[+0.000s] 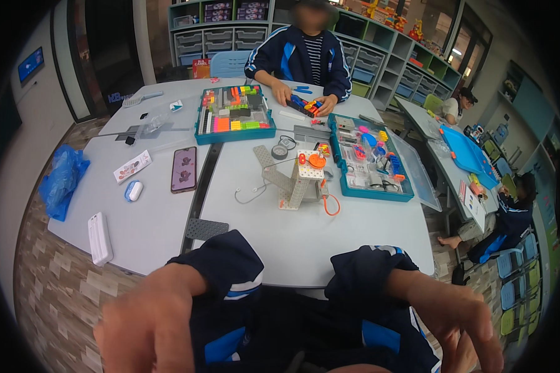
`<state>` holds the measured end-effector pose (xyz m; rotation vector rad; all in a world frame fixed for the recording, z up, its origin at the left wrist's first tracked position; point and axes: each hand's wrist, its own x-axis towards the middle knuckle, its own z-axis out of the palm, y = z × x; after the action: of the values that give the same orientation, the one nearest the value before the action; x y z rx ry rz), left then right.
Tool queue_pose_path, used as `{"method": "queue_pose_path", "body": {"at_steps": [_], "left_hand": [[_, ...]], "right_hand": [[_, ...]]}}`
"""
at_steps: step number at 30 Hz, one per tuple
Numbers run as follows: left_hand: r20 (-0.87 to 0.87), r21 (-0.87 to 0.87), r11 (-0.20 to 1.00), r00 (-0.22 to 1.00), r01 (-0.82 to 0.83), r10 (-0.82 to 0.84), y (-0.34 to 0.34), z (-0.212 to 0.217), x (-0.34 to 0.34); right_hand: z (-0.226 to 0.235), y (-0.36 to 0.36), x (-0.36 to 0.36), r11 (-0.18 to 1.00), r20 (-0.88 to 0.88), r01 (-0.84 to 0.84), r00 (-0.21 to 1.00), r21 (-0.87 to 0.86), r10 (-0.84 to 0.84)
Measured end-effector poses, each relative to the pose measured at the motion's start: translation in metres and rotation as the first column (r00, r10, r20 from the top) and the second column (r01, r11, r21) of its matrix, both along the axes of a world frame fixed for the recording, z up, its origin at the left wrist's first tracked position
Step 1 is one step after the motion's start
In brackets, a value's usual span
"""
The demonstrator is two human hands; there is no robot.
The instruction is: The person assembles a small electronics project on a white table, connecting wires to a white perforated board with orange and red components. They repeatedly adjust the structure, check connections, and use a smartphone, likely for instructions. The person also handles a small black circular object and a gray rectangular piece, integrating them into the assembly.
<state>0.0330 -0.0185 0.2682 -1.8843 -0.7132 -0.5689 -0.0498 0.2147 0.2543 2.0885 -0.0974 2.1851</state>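
My left hand is raised close in at the lower left, in front of the table edge. It is blurred, with its fingers bent down and partly cut off by the lower rim. At the lower right, my right hand hangs with loosely bent fingers apart and nothing visible in them. Both hands are clear of the table. Nearest beyond them stands a model built of grey and white perforated pieces, with an orange wheel on top and an orange cable at its side. A grey perforated plate lies near the front edge.
Two teal-edged parts boxes flank the model. A phone, a white case and a blue plastic bag are leftward. Across the table a person handles a coloured block build. Other people sit at right.
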Motion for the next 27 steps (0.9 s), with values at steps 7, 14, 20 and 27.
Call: {"method": "queue_pose_path", "body": {"at_steps": [7,14,20,27], "left_hand": [[0.539,-0.292,0.817,0.791,0.498,-0.289,0.009,0.005,0.01],[0.654,-0.365,0.917,0.745,0.159,0.131,0.038,-0.03,0.001],[0.716,-0.467,0.876,0.632,0.118,0.296,0.046,-0.043,-0.025],[0.707,-0.577,0.803,0.584,0.149,0.4,0.039,-0.055,-0.031]], "right_hand": [[0.027,-0.026,-0.041,0.897,-0.466,-0.271,0.78,0.35,0.418],[-0.014,-0.035,-0.009,0.944,-0.319,0.002,0.941,0.331,0.11],[-0.024,-0.038,-0.01,0.93,-0.387,0.196,0.92,0.31,-0.065],[-0.021,-0.027,-0.01,0.844,-0.48,0.325,0.872,0.426,-0.093]]}}
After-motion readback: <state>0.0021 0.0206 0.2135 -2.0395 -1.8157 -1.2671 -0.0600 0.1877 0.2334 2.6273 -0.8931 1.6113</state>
